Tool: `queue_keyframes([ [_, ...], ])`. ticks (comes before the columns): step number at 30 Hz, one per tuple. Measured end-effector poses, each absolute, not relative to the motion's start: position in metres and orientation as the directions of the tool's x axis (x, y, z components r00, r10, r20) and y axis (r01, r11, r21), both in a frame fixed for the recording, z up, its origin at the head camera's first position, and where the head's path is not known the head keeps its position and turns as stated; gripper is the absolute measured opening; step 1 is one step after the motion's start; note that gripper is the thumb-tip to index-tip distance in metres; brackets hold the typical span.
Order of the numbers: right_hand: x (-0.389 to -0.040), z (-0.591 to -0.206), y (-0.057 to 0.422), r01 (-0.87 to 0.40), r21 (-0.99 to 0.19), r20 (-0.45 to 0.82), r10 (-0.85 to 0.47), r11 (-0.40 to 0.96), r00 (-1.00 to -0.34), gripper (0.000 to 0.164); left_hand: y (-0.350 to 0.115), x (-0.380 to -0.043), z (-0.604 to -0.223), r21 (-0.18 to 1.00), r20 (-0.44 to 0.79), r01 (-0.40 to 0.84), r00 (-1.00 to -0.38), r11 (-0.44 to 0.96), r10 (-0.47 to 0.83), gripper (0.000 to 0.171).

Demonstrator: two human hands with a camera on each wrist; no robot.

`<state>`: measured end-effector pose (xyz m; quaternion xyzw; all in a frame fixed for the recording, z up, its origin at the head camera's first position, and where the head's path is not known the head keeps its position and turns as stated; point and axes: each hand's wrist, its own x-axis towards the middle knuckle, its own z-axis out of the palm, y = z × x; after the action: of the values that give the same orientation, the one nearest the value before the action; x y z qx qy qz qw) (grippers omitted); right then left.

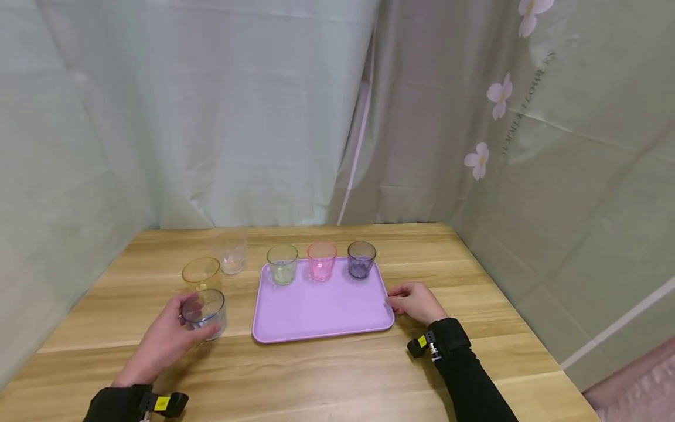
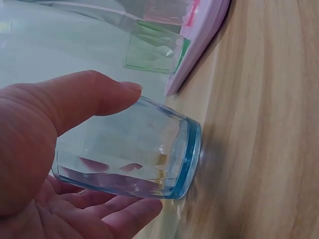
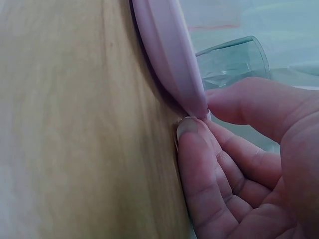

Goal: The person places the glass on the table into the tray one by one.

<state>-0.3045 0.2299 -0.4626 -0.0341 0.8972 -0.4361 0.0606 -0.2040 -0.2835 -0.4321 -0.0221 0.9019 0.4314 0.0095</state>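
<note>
My left hand (image 1: 170, 339) is around a clear blue glass (image 1: 212, 319), thumb on one side and fingers on the other. In the left wrist view the thumb lies along the blue glass (image 2: 164, 144), whose base is close over the table. Right behind it stands a yellow glass (image 1: 201, 272). With thumb and fingertips, my right hand (image 1: 416, 302) pinches the right edge of a purple tray (image 1: 321, 313). The right wrist view shows the fingertips at the tray's rim (image 3: 172, 55). Along the tray's far side stand a green glass (image 1: 283, 266), a pink glass (image 1: 321, 264) and a dark grey glass (image 1: 361, 262).
A colourless glass (image 1: 233, 258) stands behind the yellow one, left of the tray. Everything is on a wooden table (image 1: 327, 381). Pale curtains (image 1: 253, 117) hang at its back and both sides.
</note>
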Motion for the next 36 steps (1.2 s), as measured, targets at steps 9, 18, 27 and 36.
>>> queue_keyframes([
  [9, -0.305, -0.466, 0.23, -0.025, -0.795, -0.065, -0.125, 0.606, -0.99, 0.023, -0.285, -0.202, -0.432, 0.784, -0.084, -0.095, -0.995, 0.613, -0.046, 0.105],
  [18, -0.305, -0.467, 0.229, -0.03, -0.799, -0.057, -0.126, 0.6, -0.99, 0.023, -0.277, -0.198, -0.417, 0.753, 0.005, -0.004, -1.0, 0.658, -0.011, 0.1],
  [27, -0.304, -0.466, 0.229, -0.026, -0.797, -0.056, -0.116, 0.604, -0.992, 0.024, -0.268, -0.196, -0.403, 0.752, 0.034, 0.033, -0.999, 0.658, 0.012, 0.097],
  [36, -0.3, -0.463, 0.227, -0.021, -0.79, -0.054, -0.103, 0.613, -0.993, 0.022, -0.26, -0.199, -0.395, 0.763, 0.02, 0.043, -0.999, 0.645, 0.042, 0.095],
])
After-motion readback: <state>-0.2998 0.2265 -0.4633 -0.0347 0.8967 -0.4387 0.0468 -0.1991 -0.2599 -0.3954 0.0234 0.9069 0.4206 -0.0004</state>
